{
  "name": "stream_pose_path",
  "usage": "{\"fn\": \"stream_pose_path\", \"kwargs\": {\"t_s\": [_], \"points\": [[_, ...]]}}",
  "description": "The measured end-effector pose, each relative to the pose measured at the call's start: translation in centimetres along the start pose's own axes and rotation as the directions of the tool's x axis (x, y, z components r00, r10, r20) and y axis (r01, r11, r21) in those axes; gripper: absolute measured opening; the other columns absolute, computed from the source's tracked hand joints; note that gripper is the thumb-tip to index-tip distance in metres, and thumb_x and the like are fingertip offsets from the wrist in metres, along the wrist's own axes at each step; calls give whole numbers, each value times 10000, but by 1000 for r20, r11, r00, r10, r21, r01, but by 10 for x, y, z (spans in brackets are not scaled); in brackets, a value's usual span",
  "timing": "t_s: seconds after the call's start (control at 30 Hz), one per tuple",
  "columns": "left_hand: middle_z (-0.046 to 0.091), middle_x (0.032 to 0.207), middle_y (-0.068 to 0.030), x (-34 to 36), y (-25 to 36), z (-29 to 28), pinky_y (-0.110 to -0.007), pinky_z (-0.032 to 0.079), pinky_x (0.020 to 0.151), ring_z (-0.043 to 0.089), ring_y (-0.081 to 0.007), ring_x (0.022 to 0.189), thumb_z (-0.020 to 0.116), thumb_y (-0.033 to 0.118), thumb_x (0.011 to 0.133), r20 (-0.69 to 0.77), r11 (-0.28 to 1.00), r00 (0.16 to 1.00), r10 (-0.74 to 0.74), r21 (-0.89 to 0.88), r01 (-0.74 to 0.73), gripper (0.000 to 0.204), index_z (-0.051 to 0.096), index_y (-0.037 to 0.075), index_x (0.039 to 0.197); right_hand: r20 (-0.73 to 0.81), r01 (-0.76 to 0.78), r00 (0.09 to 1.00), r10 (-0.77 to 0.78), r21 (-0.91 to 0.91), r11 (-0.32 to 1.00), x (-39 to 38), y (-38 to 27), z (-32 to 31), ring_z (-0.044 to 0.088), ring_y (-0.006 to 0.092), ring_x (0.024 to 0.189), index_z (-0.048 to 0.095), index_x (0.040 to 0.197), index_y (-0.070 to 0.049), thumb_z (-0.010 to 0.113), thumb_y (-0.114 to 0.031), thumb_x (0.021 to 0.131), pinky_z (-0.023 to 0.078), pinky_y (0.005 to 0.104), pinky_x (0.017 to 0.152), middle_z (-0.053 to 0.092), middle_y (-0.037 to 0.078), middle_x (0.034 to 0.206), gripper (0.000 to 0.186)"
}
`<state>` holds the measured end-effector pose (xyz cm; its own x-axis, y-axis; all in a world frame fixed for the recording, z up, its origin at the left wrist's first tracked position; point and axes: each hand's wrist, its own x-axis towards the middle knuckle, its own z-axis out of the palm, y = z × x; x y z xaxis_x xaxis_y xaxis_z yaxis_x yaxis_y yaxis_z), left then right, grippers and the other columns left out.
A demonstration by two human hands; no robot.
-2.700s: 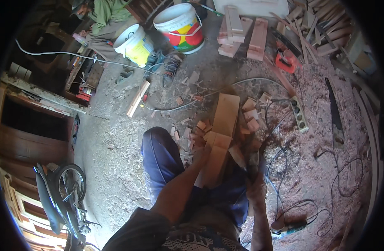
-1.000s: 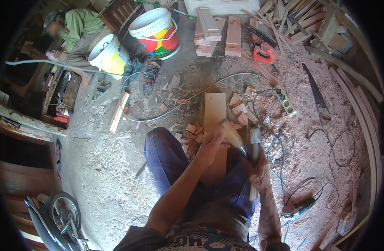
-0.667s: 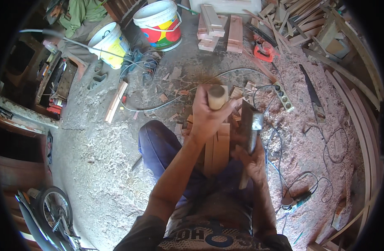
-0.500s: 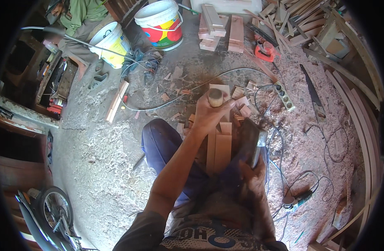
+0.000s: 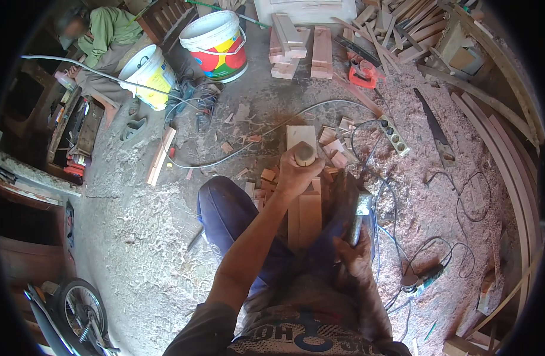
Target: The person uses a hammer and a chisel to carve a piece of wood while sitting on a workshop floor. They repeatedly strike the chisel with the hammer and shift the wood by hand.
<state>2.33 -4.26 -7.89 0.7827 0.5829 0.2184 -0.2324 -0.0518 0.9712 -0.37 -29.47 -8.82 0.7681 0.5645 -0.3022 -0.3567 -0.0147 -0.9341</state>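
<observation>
My left hand [image 5: 293,177] grips an upright wooden tool handle [image 5: 306,153], probably a chisel's, over a pale wooden workpiece [image 5: 304,221] lying lengthwise between my legs; the tool's blade is hidden. At the right, beside my knee, my right hand [image 5: 355,255] is closed on a hammer [image 5: 361,203] with a metal head, dark and partly blurred. Small wood offcuts [image 5: 268,175] lie around both sides of the workpiece.
A power strip [image 5: 393,134], cables, a handsaw [image 5: 436,130] and a grinder-like tool [image 5: 418,283] lie among shavings rightward. Ahead are two buckets [image 5: 213,50], stacked planks [image 5: 322,53] and a red power tool [image 5: 363,74]. Another person [image 5: 112,32] sits upper left; a motorbike [image 5: 73,305] is lower left.
My left hand went from the workpiece to holding the handle first slanted, then upright, and has since lowered slightly. The hammer in my right hand has dropped lower over the last moments.
</observation>
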Motion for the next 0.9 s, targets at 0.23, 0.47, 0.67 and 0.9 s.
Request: {"fn": "stream_pose_path", "kwargs": {"t_s": [0.23,0.47,0.67,0.9], "points": [[602,722,58,-1,-13,6,-246,463,603,553,-37,675,747,0,794,14,998,998,-62,-17,62,163,609,83,771,-15,54,998,-54,-13,998,0,-2,1,532,85,497,493,1211,-46,720,-15,869,439,243,438,537,-3,658,412],[621,694,17,-9,-24,20,-281,482,585,571,-70,634,736,84,824,-78,983,995,66,177,-51,158,598,40,761,79,102,994,-76,-413,905,20,-64,9,527,83,553,514,1227,-10,703,-25,867,442,246,473,547,-2,729,407],[658,709,-16,-14,-27,17,-284,487,587,604,-99,639,739,98,829,-64,986,994,83,148,-73,157,603,40,776,107,771,542,-833,-457,443,4,-236,5,579,138,625,479,1333,-55,672,-328,956,503,304,532,621,116,946,504],[681,766,-34,-10,-31,17,-313,530,642,660,-127,713,786,128,806,-40,991,997,58,125,-53,180,637,33,841,340,773,565,-752,-537,338,43,-197,23,600,203,592,567,1086,-47,605,-149,949,498,374,520,656,126,829,175]]}}
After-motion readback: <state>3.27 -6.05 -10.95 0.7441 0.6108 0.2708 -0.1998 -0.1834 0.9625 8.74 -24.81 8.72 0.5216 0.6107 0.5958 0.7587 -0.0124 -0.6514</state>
